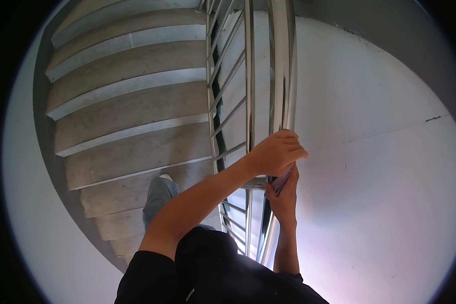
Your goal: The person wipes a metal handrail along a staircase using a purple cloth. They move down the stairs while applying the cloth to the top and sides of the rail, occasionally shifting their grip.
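My left hand (279,154) lies across the top of a shiny metal handrail (283,91), its fingers curled over the rail's right side. Just below it, my right hand (285,197) holds a folded, pale purple cloth (282,181) against the rail. The cloth's upper end reaches up to my left hand; whether the left fingers also pinch it is hidden. Between the right thumb and fingers, part of the cloth shows.
Concrete stairs (136,102) run along the left, beside a railing of metal posts (249,76) and slanted bars (230,117). My trouser leg (159,197) is on the steps. A white wall (364,171) with a thin crack stands to the right.
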Tool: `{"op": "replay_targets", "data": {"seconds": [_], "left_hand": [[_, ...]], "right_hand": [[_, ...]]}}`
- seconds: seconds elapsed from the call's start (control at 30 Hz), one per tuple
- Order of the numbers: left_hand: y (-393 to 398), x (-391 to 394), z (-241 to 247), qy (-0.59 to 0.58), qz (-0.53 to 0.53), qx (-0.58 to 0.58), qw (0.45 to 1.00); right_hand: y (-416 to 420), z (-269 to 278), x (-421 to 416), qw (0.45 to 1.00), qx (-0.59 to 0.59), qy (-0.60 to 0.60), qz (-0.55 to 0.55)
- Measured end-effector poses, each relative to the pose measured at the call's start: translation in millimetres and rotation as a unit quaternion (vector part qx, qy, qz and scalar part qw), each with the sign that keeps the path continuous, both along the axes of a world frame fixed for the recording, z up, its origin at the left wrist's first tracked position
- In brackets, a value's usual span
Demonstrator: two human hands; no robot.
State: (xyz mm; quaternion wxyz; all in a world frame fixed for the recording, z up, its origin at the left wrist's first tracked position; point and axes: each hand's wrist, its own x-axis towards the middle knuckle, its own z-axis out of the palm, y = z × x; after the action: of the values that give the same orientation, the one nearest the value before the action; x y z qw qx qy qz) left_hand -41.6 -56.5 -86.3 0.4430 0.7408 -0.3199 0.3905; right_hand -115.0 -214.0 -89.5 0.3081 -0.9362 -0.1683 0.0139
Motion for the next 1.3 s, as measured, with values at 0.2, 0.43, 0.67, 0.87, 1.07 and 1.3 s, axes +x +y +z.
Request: {"op": "replay_targets", "data": {"seconds": [0.2, 0.43, 0.67, 0.87, 1.07, 1.3], "left_hand": [[8.7, -8.8, 7.6, 0.074, -0.073, -0.013, 0.995], [19.5, -9.2, 16.9, 0.097, -0.122, -0.034, 0.987], [49.8, 5.6, 39.5, 0.037, -0.081, 0.042, 0.995], [90.4, 30.7, 59.6, 0.067, -0.06, 0.011, 0.996], [115.1, 39.3, 71.8, 0.165, -0.05, 0.021, 0.985], [121.1, 37.0, 76.7, 0.215, -0.066, 0.094, 0.97]], "right_hand": [[14.9, 7.3, 17.5, 1.0, -0.006, 0.024, -0.01], [29.6, 3.0, 44.7, 0.996, -0.021, -0.091, -0.001], [86.1, 52.9, 73.4, 0.988, 0.134, -0.045, -0.069], [138.8, 95.8, 113.9, 0.969, 0.222, -0.01, -0.11], [143.1, 96.1, 128.3, 0.99, 0.021, -0.133, -0.052], [150.1, 104.4, 122.1, 0.991, 0.0, -0.11, -0.078]]}}
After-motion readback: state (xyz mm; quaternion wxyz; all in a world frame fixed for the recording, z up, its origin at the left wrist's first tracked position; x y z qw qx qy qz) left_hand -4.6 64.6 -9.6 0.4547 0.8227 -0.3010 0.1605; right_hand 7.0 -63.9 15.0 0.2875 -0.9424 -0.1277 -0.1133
